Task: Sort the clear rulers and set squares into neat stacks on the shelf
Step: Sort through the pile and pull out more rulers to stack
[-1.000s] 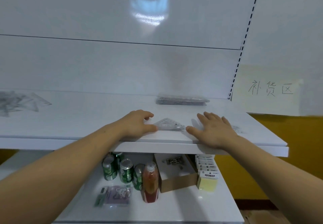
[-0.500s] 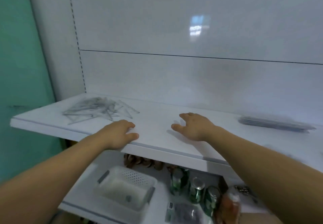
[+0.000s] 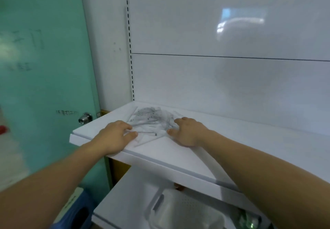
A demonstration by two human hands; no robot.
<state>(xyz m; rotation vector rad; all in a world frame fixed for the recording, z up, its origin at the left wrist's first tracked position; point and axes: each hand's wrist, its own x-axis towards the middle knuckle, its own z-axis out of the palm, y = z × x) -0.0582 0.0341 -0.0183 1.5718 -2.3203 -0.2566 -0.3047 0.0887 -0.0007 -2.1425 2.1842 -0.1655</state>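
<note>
The loose pile of rulers and set squares lies on the shelf. The left hand touches its 8 o'clock edge, grip unclear. The right hand rests relaxed at 4 o'clock. Best to peel off single top pieces.

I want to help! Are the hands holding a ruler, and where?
Cannot tell. The left hand touches the left edge of the clear pile, the right hand its right edge.

The pile of rulers and set squares at the shelf's left rear corner was clear plastic with grey printed marks. The shelf was smooth white with a soft sheen. The back panel was glossier, mirroring a window. The door knob was polished metal, and the basket below was white perforated plastic.
</note>
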